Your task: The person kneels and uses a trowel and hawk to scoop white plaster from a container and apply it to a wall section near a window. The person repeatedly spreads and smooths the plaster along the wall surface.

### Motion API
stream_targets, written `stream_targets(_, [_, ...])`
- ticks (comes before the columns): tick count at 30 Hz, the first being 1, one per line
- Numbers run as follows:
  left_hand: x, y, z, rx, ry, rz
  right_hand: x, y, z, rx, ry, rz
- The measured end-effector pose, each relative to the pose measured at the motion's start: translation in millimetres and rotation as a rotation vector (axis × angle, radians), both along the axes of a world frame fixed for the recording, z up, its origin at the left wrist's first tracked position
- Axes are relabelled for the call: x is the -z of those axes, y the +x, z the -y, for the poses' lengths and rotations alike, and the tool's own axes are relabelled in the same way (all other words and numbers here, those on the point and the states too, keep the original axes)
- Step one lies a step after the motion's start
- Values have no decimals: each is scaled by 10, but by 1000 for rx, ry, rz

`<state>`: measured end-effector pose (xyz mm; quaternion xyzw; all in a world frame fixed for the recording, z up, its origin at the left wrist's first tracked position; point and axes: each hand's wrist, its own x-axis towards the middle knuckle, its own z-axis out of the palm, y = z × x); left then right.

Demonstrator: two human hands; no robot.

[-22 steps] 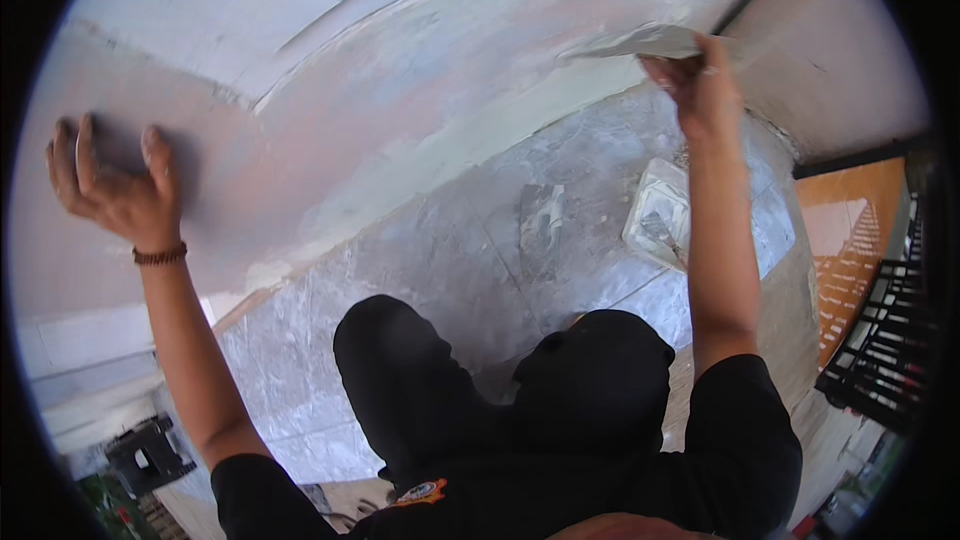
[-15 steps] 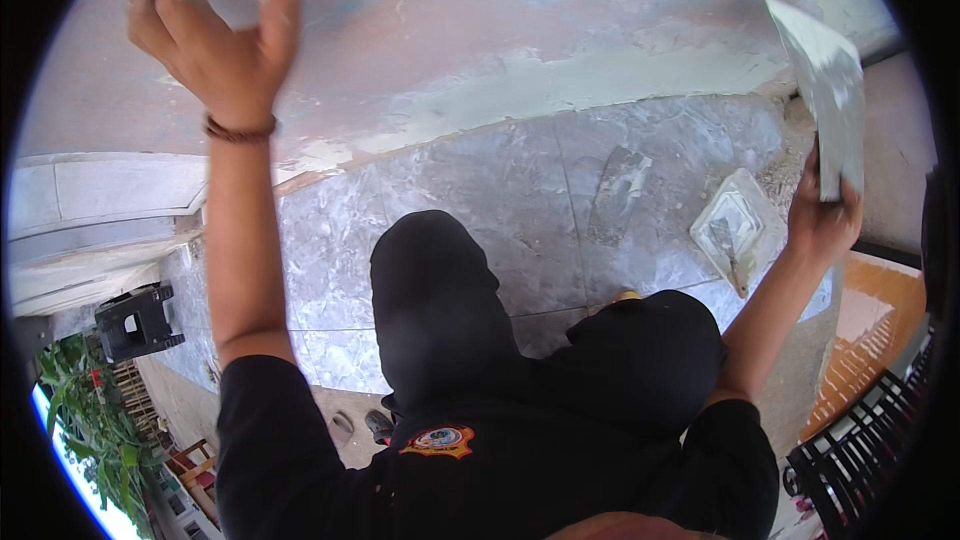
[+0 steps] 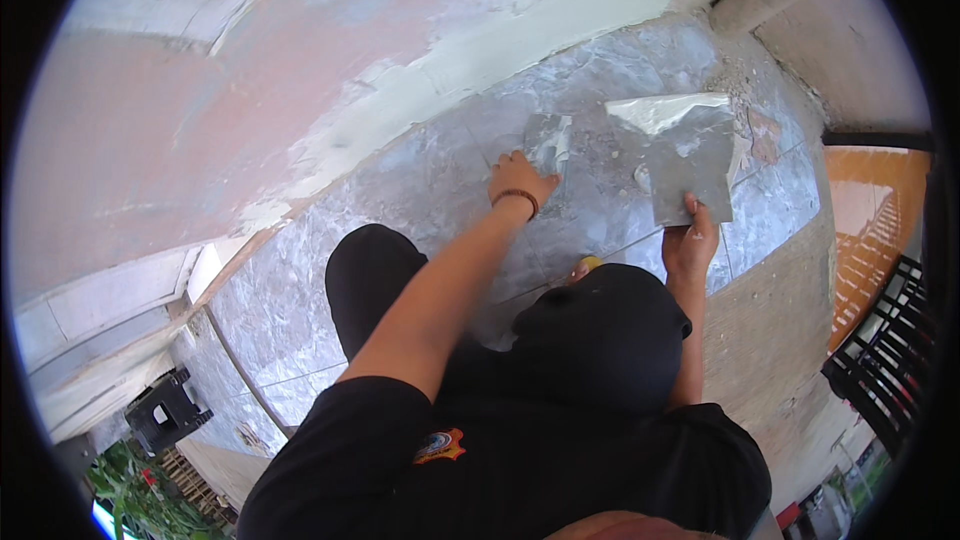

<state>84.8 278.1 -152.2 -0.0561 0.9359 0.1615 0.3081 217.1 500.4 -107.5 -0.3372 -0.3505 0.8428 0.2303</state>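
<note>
My left hand, fingers bent and apart, reaches onto a putty-smeared flat piece lying on the grey marbled floor tiles; whether it presses on it is unclear. My right hand grips a broad grey plate by its lower end, thumb on top, white putty along the far edge. The plate largely hides a pale tray on the floor. Beyond both hands runs the pink wall, with a band of pale filler along its base.
My bent legs are below. A small pinkish fragment lies right of the tray. A black plastic stool stands lower left, near plants. At right are an orange-brown surface and black slatted furniture.
My left hand has left the wall and come down to the floor piece. My right hand has lowered the plate from the wall corner to over the tray, turning it flatter.
</note>
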Motion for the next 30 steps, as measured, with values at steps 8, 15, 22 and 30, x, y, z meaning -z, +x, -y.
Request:
stream_targets(8, [136,144,-417,-136,-157,-46,152,-52,63,-13,-3,60])
stream_targets(15, [209,-44,-117,-62,171,-70,167,-113,19,-12,-26,49])
stream_targets(22, [-508,-765,1374,843,196,4,136,-438,217,-266,-17,20])
stream_targets(30, [-1049,-441,3185,738,-222,189,470,-970,1385,-544,-129,95])
